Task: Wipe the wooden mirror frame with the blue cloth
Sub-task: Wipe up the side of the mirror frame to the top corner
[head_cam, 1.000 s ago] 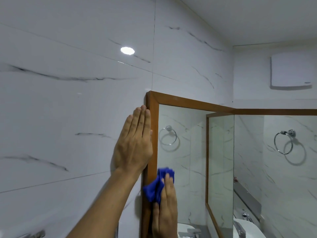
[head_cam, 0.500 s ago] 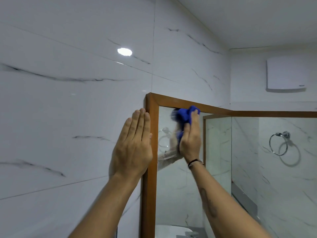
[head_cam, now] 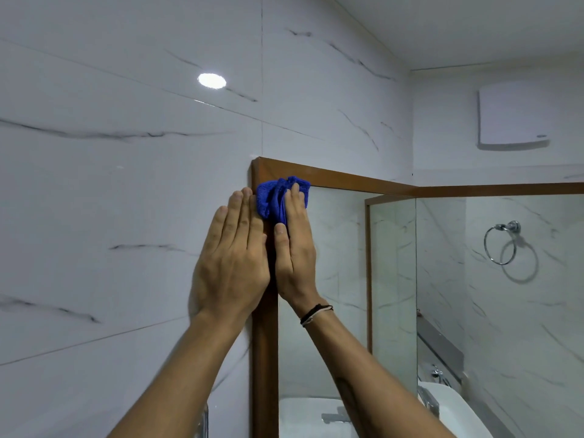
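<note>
Swinging back to the corner now: half a second ago the right hand (head_cam: 292,248) had the blue cloth (head_cam: 278,197) out along the top rail, and a second ago it was way down low on the left upright. Now the cloth sits bunched right at the upper left corner of the wooden mirror frame (head_cam: 264,358), lapping over the wood and a bit of the mirror glass (head_cam: 322,279). The right hand is laid flat over it with fingers stretched out, pressing rather than gripping, thumb alongside. The left hand (head_cam: 232,263) hasn't budged: open, empty, palm flat on the marble wall tile (head_cam: 126,200), its edge touching the frame's outer side like a brace.

My read is the left upright and the near end of the top rail have had a pass, and the corner joint is getting its turn. Most of the top rail running right looks not yet reached, so I'd guess there's a fair bit left.
</note>
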Action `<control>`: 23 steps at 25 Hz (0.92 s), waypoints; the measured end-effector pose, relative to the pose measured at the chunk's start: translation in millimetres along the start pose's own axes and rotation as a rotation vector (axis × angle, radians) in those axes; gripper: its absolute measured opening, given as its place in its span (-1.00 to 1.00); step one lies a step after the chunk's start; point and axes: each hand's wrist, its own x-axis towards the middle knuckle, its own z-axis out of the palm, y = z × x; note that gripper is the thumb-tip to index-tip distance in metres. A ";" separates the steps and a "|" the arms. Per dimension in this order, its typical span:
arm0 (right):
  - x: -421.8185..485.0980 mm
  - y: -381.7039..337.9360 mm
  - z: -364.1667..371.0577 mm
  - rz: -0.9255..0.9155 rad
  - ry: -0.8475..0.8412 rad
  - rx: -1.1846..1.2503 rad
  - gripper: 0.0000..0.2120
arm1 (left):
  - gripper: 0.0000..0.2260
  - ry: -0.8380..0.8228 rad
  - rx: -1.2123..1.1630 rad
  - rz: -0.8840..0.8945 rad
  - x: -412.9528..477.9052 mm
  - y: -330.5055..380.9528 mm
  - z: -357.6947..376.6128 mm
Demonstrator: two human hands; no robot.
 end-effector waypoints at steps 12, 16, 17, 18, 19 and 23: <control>-88.8 48.8 -12.1 -0.092 -0.034 -0.197 -0.44 | -0.43 -0.057 -0.029 -0.004 -7.6 1.5 -10.0; -135.4 64.7 -12.1 -0.095 -0.047 -0.240 -0.43 | -0.43 -0.088 -0.027 -0.013 -33.8 7.6 -11.7; -142.0 67.2 -11.8 -0.095 -0.050 -0.244 -0.43 | -0.43 -0.101 -0.023 -0.006 -46.5 10.8 -11.4; -147.4 68.0 -11.5 -0.092 -0.055 -0.246 -0.43 | -0.42 -0.112 -0.025 -0.008 -59.2 15.0 -11.5; -153.6 67.4 -11.5 -0.092 -0.062 -0.248 -0.42 | -0.42 -0.117 -0.035 -0.029 -72.8 20.6 -11.8; -186.7 67.3 -11.5 -0.087 -0.094 -0.230 -0.41 | -0.43 -0.113 -0.076 -0.129 -122.1 43.9 -12.1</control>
